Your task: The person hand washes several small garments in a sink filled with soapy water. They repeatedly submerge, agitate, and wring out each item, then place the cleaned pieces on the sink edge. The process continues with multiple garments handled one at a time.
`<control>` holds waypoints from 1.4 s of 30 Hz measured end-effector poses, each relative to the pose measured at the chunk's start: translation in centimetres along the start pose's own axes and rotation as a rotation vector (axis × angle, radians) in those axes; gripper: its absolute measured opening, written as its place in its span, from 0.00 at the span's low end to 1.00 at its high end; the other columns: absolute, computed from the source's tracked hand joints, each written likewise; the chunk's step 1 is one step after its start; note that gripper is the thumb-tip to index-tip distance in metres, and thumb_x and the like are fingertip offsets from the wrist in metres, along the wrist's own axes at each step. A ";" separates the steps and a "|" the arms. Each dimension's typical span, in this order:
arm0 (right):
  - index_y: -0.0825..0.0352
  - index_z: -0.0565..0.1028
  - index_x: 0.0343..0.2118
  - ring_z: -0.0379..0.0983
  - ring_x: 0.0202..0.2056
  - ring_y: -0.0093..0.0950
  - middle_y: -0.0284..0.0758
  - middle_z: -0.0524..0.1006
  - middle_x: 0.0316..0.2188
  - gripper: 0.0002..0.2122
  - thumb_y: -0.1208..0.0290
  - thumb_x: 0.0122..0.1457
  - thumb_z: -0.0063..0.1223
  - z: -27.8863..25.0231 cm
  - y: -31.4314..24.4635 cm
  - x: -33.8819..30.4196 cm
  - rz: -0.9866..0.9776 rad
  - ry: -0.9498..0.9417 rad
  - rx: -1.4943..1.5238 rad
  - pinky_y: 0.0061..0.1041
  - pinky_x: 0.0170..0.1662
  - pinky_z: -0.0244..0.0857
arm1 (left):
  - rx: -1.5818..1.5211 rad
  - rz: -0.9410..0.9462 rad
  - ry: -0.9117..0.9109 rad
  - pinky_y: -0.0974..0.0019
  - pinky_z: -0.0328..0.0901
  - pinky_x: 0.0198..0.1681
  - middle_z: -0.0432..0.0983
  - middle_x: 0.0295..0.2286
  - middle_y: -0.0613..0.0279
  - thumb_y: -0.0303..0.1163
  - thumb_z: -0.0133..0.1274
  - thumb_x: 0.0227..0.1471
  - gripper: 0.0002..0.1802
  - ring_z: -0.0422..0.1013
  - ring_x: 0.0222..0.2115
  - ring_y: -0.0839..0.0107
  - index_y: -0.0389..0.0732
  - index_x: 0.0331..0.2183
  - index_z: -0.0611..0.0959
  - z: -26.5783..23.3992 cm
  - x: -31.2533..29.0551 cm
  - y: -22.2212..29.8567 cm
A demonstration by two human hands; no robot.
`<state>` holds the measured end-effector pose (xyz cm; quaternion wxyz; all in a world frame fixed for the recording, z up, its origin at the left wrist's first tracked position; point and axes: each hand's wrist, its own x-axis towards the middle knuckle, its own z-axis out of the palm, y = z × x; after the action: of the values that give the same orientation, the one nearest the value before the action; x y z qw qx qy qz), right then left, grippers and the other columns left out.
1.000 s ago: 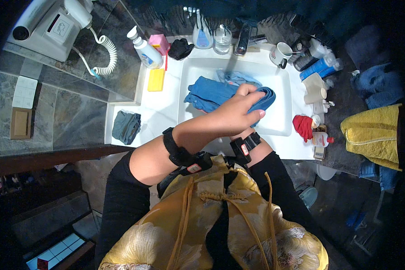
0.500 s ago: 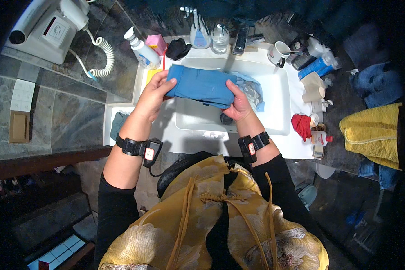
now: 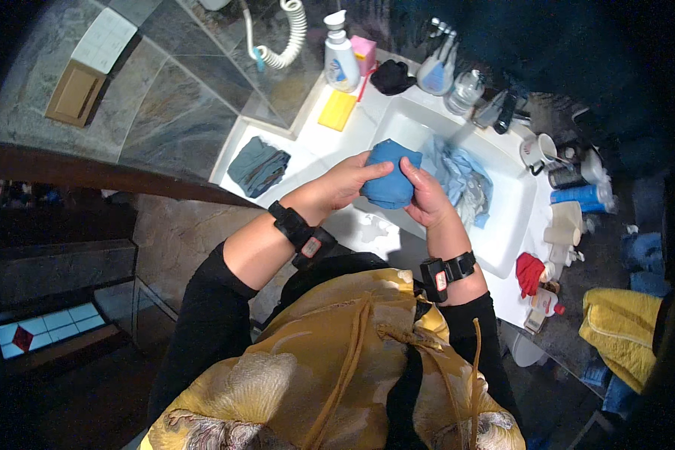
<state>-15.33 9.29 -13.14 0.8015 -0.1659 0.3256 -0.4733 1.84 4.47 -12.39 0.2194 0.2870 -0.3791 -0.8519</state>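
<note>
A blue cloth (image 3: 390, 182), folded into a compact bundle, is held up between both my hands over the near left part of the white sink (image 3: 514, 180). My left hand (image 3: 350, 180) grips its left side with the thumb across the front. On its right side my right hand (image 3: 427, 195) closes, thumb near the top edge. Wet-looking light blue and pale cloths (image 3: 461, 176) lie bunched in the basin. To the left, a folded dark grey-green cloth (image 3: 259, 166) rests on the white counter.
A yellow block (image 3: 337, 110), a white pump bottle (image 3: 341, 64) and a black cloth (image 3: 392, 77) stand or lie along the far left counter. Bottles and a white mug (image 3: 538, 151) line the far side. A red cloth (image 3: 530, 275) and a yellow towel (image 3: 619, 334) are at right.
My hands have come closer together, and the wide blue cloth is now folded into a smaller bundle. The view has turned left, bringing the grey-green cloth fully into sight.
</note>
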 end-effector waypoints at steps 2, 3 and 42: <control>0.73 0.65 0.49 0.72 0.42 0.29 0.40 0.72 0.44 0.23 0.57 0.60 0.47 0.3 0.2 0.1 0.017 0.013 -0.054 0.28 0.46 0.69 | 0.026 0.018 0.027 0.66 0.63 0.48 0.69 0.45 0.56 0.43 0.50 0.54 0.30 0.69 0.44 0.68 0.33 0.52 0.65 -0.6 -0.5 0.0; 0.72 0.63 0.51 0.72 0.42 0.28 0.39 0.71 0.44 0.23 0.59 0.59 0.48 0.4 0.3 0.1 0.051 0.030 -0.066 0.26 0.45 0.70 | 0.023 0.008 0.044 0.66 0.63 0.48 0.69 0.45 0.56 0.42 0.49 0.55 0.29 0.68 0.44 0.69 0.33 0.52 0.65 -0.9 -0.8 -0.1; 0.62 0.78 0.36 0.75 0.36 0.34 0.38 0.79 0.33 0.13 0.61 0.55 0.47 -24.2 2.2 -1.8 0.077 0.719 -1.228 0.28 0.41 0.67 | 1.541 -0.161 1.014 0.44 0.31 0.60 0.39 0.62 0.55 0.61 0.40 0.51 0.38 0.34 0.62 0.51 0.58 0.60 0.55 -23.3 -7.7 -2.5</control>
<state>-31.01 12.96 -31.48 0.4223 -0.4094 0.7834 -0.2010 22.48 -1.55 -24.61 0.0476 0.7177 -0.6784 -0.1498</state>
